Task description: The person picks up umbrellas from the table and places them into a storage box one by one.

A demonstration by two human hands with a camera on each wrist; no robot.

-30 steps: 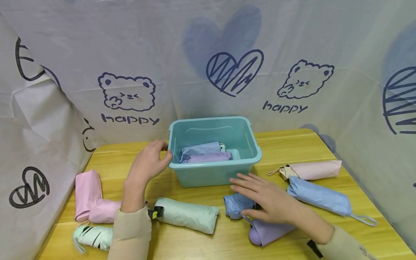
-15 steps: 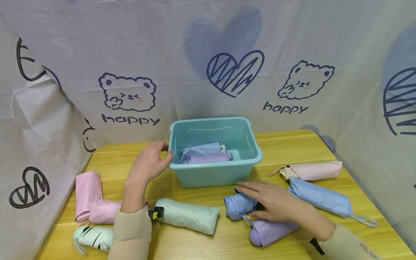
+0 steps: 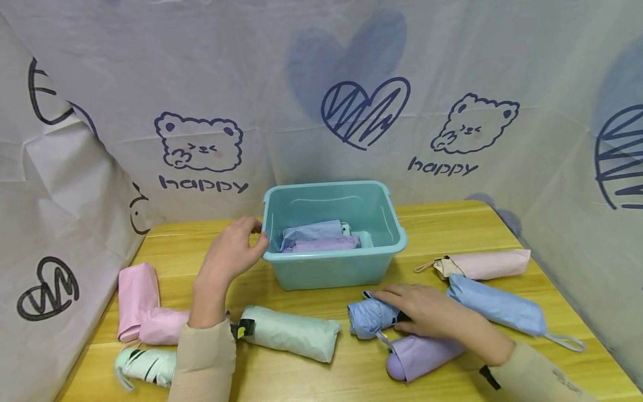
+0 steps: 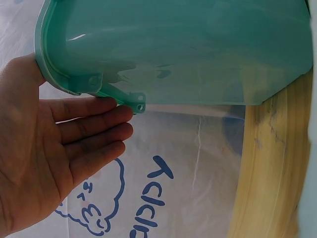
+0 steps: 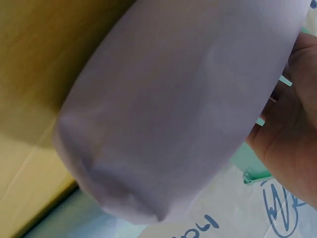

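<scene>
Head: left fingers (image 3: 248,224) straight, touching bin (image 3: 331,272); right fingers (image 3: 389,296) grip blue umbrella (image 3: 364,319).

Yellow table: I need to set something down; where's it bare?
Bare: behind the pale pink umbrella, right of the teal bin; and at front, between the plain mint umbrella and the purple umbrella. Crowded: around the right hand, and the left corner with the pink umbrellas.

- Turquoise rectangular plastic bin (image 3: 331,272): smooth, glossy.
- Blue rolled cloth umbrella (image 3: 369,318), five o'clock of the bin: crinkled.
- Yellow wood-grain table (image 3: 301,385): smooth.
- White printed backdrop (image 3: 281,151): matt, creased.
</scene>
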